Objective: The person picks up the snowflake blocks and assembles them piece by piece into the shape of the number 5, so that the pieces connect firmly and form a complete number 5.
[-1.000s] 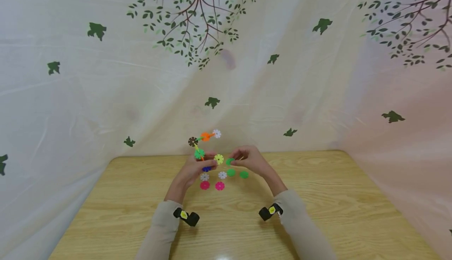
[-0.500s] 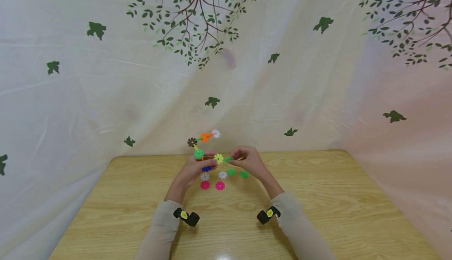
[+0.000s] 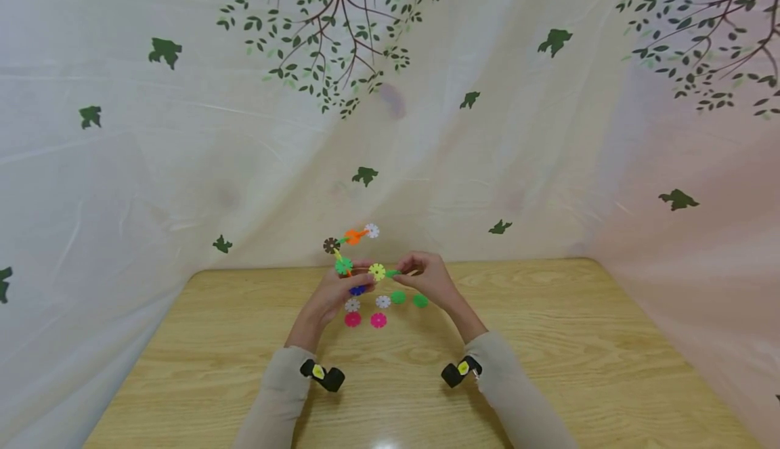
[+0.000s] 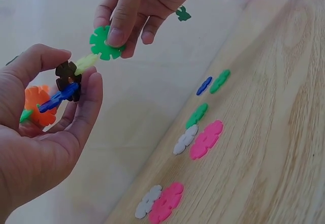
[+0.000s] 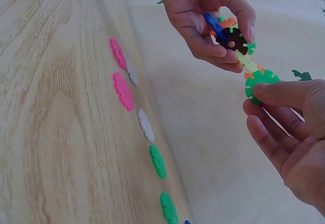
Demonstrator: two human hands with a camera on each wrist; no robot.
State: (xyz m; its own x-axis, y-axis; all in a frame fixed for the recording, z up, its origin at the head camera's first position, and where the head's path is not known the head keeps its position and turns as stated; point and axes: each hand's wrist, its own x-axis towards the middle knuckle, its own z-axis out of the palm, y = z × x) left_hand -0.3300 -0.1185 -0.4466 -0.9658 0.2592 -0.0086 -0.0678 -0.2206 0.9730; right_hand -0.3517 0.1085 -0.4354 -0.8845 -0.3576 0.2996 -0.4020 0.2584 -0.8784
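Observation:
My left hand [image 3: 332,296] grips a chain of notched plastic snowflake discs. A dark brown disc [image 4: 64,72] sits between its thumb and fingers in the left wrist view, beside a blue disc [image 4: 60,98]. The chain rises past a green disc [image 3: 344,266] and an orange disc [image 3: 353,236] to a white disc [image 3: 372,231] at its far end. From the held end a pale yellow disc [image 3: 377,272] sticks out to the right. Thumb and fingers of my right hand [image 3: 431,278] pinch another green disc [image 5: 261,82], its edge right at the yellow one's rim.
Loose discs lie on the wooden table [image 3: 548,368] below my hands: pink discs [image 3: 378,320], white discs [image 3: 352,305] and green discs [image 3: 420,301]. Near the table edge is a blue disc [image 4: 204,86]. A patterned cloth [image 3: 426,185] hangs behind the table.
My right hand has shifted slightly left, bringing its green disc up to the yellow one. That disc has turned from showing its face to nearly edge-on. The left hand stays almost still.

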